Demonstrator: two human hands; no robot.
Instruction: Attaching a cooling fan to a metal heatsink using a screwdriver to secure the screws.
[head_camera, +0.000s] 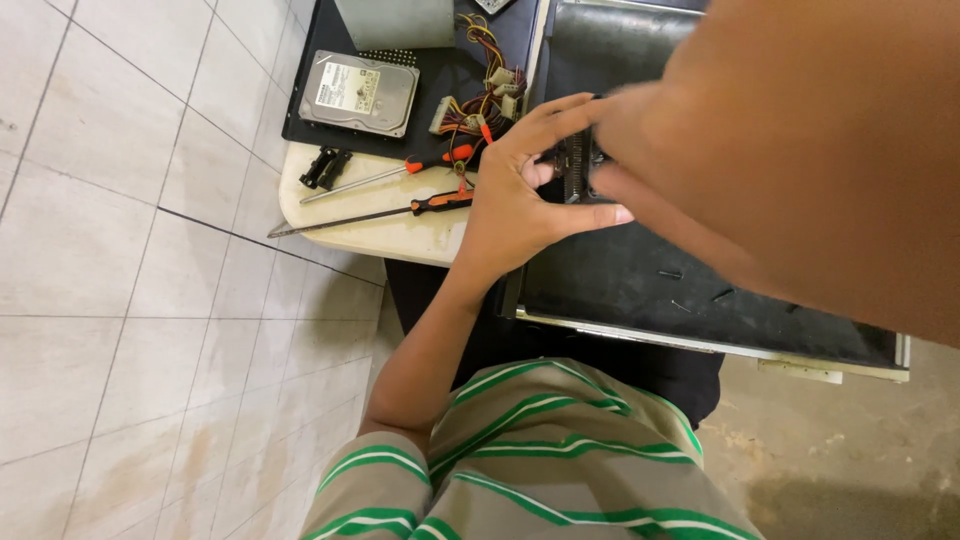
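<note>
2 hands, left hand (520, 200) and right hand (625, 130), grip a small black finned part (577, 165).

Single head-worn view, looking steeply down over the wearer's own striped lap (540, 460). Lens is sitting very close to the right forearm, which is blurring across the upper right corner. The grip, left hand (520, 190) and right hand (640, 140) meeting on a small dark part (577, 165), is falling just above centre. Table edge (400, 240) and tiled floor (130, 300) are running off leftward of the grip. No second view sharing anything.
</note>
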